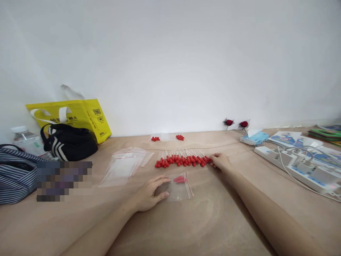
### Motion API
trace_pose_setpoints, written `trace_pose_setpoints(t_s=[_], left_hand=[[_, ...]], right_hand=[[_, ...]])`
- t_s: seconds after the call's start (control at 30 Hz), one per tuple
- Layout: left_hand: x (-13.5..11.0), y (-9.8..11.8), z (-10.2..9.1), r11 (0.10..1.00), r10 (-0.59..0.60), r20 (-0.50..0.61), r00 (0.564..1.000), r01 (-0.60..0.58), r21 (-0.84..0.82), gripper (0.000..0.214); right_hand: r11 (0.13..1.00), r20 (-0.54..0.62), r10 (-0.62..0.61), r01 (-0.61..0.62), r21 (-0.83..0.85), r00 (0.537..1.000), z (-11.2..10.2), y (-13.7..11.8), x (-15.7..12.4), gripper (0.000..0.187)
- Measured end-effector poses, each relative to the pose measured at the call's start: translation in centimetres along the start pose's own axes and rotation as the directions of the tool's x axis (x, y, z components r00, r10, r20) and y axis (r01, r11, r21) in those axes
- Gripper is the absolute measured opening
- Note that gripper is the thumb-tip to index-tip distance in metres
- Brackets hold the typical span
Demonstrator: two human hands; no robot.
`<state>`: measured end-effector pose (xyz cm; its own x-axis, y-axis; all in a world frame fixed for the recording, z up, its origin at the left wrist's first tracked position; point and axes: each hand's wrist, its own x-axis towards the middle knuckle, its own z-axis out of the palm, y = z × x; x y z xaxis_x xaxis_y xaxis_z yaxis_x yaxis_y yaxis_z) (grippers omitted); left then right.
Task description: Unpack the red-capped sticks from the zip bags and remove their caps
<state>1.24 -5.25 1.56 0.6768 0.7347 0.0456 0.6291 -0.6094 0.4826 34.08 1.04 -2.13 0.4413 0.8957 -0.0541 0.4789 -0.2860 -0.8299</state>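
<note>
A small clear zip bag [179, 192] with a red seal line lies in front of me, holding a few red-tipped sticks [180, 179]. At its left edge rests my left hand [150, 192], thumb and fingers apart, touching the plastic. Just beyond the bag spreads a row of white sticks with red bulb-shaped tips [183, 160]. My right hand [220, 161] is at the row's right end, its fingertips closed on the outermost red-tipped stick. Left of the row is a pile of flat clear zip bags [122, 167].
Two filled bags [167, 137] with red tips lie by the wall. To the left are a yellow tote [97, 121], a black pouch [73, 142], a bottle [25, 140] and a striped bag [17, 174]. A tissue pack [254, 138] and power strip [293, 169] lie right.
</note>
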Motion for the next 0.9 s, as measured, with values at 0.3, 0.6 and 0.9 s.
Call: trace_pose_setpoints(t_s=[0.3, 0.6, 0.9], left_hand=[[-0.1, 0.1, -0.1, 1.0, -0.005, -0.007, 1.0, 0.005, -0.016, 0.045], [0.0, -0.1, 0.0, 1.0, 0.01, 0.003, 1.0, -0.01, -0.009, 0.044], [-0.1, 0.2, -0.1, 1.0, -0.017, 0.002, 1.0, 0.017, 0.003, 0.048]], right_hand=[[1.0, 0.02, 0.005, -0.005, 0.001, 1.0, -0.4, 0.3, 0.2, 0.03], [0.998, 0.059, -0.049, 0.05, -0.029, 0.997, -0.2, 0.5, -0.1, 0.026], [0.987, -0.121, -0.158, 0.153, -0.051, 0.98, -0.8, -0.7, -1.4, 0.024]])
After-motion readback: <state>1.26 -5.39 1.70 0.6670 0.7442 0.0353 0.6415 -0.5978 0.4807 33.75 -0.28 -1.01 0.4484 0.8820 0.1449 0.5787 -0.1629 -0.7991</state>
